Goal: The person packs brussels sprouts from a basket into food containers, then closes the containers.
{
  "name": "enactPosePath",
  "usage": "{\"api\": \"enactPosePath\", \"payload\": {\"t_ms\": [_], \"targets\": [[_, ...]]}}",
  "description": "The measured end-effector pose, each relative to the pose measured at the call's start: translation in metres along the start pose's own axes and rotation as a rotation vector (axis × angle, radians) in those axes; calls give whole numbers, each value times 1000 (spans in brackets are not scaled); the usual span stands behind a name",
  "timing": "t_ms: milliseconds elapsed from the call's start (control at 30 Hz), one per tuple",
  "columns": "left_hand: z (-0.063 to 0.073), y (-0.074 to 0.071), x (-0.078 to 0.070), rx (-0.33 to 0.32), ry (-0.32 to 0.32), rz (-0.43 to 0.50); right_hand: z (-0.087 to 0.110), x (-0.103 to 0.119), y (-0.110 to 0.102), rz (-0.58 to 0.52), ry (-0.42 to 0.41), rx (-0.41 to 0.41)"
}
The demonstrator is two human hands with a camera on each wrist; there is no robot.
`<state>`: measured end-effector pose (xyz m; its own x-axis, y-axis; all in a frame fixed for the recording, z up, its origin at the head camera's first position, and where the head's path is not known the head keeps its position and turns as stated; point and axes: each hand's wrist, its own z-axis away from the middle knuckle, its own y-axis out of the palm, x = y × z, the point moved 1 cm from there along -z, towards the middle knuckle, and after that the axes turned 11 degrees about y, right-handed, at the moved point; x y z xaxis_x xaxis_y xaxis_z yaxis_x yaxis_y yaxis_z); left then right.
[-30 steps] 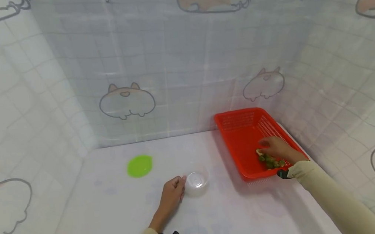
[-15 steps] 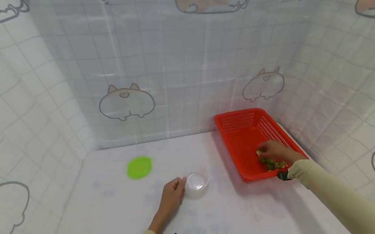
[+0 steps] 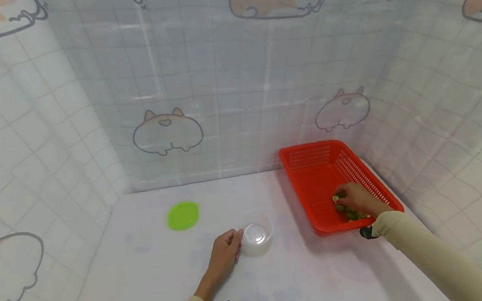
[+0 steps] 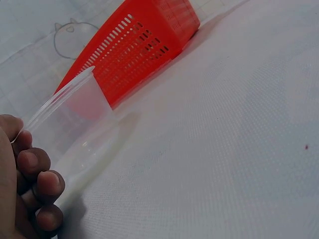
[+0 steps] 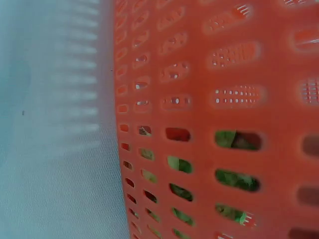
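Note:
A clear plastic cup stands upright on the white tabletop, left of the red basket. My left hand pinches its rim from the left; in the left wrist view the fingers curl beside the cup wall. My right hand reaches into the red basket, fingers bent down, pinching a green vegetable piece with a pale cut end. More green pieces lie under the hand at the basket's near right corner. In the right wrist view the basket wall hides the hand; green shows through the slots.
A bright green round lid lies flat on the table, behind and left of the cup. Patterned sheeting walls the table at the back and both sides. The basket stands close to the right wall.
My right hand has come down slightly, its fingertips closing on a green piece in the basket. The left hand stays at the cup's rim. The head view has shifted a little.

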<state>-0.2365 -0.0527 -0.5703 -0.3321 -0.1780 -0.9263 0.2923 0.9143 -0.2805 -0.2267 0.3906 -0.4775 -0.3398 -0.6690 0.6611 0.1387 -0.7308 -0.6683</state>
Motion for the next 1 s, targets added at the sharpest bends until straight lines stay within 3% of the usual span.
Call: {"api": "enactPosePath", "payload": {"t_ms": [267, 533, 833, 1000], "targets": [[0, 1, -3, 4, -12, 10, -4, -4, 0, 62, -34, -5], [0, 0, -3, 1, -27, -9, -6, -2, 0, 50, -55, -4], [-1, 0, -2, -12, -5, -14, 6, 20, 5, 72, -68, -57], [-2, -1, -1, -15, -10, -4, 17, 34, 6, 8, -94, -88]]}}
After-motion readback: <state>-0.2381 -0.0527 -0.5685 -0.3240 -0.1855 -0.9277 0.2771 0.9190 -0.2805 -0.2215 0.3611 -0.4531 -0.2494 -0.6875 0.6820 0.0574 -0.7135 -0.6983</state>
